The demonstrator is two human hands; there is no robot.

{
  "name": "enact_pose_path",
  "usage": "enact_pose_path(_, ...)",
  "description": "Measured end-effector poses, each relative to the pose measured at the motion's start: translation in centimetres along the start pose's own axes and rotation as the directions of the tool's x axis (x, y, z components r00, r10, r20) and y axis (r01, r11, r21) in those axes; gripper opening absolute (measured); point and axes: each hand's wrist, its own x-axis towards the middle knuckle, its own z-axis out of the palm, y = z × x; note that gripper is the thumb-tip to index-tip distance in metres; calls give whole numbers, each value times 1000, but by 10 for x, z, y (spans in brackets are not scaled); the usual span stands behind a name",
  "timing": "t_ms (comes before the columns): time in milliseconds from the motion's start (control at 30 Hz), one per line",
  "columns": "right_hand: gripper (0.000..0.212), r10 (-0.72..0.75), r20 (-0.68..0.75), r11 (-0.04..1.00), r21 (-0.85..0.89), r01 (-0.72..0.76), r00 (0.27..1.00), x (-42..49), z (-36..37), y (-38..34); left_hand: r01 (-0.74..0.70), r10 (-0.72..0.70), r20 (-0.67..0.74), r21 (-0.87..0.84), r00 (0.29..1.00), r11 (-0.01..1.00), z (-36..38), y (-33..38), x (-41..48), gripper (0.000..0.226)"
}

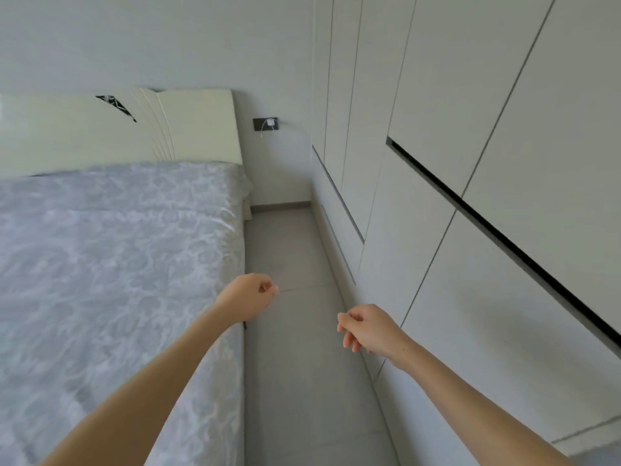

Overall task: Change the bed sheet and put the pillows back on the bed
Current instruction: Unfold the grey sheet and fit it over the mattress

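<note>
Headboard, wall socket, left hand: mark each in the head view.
headboard [198, 126], head view, plain cream panel right of the grooves.
wall socket [259, 124], head view, left part of the dark plate.
left hand [250, 293], head view, back of the hand.

Two bare forearms, unsleeved along all the length in view, ending in a bare left hand [247, 294] and a bare right hand [368, 329].
</note>
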Motion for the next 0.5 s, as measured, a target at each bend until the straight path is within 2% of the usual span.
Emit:
enact_pose_path(167, 31, -58, 51, 998, -23, 60, 997, 117, -30, -41, 52, -58, -65, -98, 996, 994, -42, -2, 90, 28)
enact_pose_path(400, 31, -140, 90, 988, -52, 145, 986, 325, -71, -94, 133, -152, -184, -116, 971, 984, -107, -26, 257, 28)
enact_pose_path(500, 33, -167, 119, 983, -59, 175, 979, 415, -88, -126, 213, -235, -199, -125, 951, 969, -135, -40, 328, 27)
